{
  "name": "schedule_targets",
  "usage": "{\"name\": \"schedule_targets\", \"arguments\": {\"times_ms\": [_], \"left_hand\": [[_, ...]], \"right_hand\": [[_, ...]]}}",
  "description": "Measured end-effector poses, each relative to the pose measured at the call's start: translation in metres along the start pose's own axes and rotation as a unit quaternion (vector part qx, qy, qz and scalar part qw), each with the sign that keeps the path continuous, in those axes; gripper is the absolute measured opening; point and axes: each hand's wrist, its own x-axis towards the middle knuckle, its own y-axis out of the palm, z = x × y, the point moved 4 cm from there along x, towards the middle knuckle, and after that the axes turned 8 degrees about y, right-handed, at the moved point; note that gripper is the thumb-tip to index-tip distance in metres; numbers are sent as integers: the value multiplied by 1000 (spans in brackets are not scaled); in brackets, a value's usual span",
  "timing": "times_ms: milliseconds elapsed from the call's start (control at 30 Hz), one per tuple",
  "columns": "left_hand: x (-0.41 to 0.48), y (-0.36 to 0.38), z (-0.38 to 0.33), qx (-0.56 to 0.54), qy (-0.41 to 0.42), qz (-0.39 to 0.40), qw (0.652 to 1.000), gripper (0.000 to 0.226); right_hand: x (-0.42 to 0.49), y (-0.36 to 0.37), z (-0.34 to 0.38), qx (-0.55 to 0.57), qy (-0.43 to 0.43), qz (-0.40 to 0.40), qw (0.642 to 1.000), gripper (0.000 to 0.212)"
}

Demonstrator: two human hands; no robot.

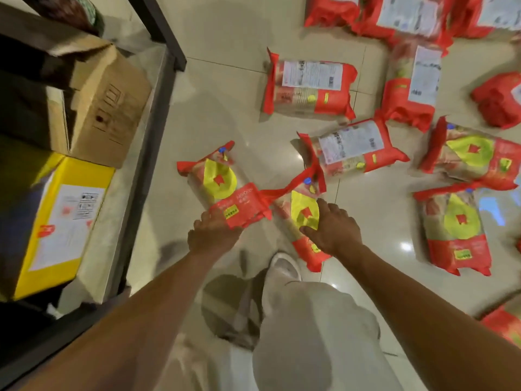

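Centre frame: fingers [324,207] of right hand [334,230] are laid flat on right packet [303,218], slightly spread, with the thumb splayed toward frame left over the yellow label. Nothing is pinched.

Fingers [208,218] of left hand [214,235] are set against the red lower end of left packet [222,190]. Tips are blurred and partly covered by that end, so a grip cannot be confirmed.

Both packets are laid flat on the tiled floor [225,88], label side up, top seams pointed toward frame top. Left packet's lower corner appears to be touching right packet's red top flap. Both forearms are extended from the bottom edge.

Below the hands, a white shoe [284,266] is seen just beside right packet's lower end, with a light trouser leg [315,334] lower in frame.

More red packets [310,88] are scattered across upper right and right, some label up, some printed back up.

At frame left, a dark metal shelf rack [158,114] is loaded with a brown cardboard box [110,108] at upper left and a yellow box [64,221] lower in frame.
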Motion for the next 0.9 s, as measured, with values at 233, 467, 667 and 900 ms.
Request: {"name": "schedule_targets", "arguments": {"times_ms": [233,467,667,900], "left_hand": [[107,32,31,-202,-71,-50,975,107],[184,80,82,-423,-107,-75,897,130],[122,49,45,-465,-115,-98,872,98],[-18,-57,-16,-299,-13,-187,935,99]], "right_hand": [[95,43,1,59,62,14,996,100],[158,77,-19,176,87,74,978,133],[110,61,-4,244,118,52,961,102],[-26,-80,16,372,96,-114,916,67]]}}
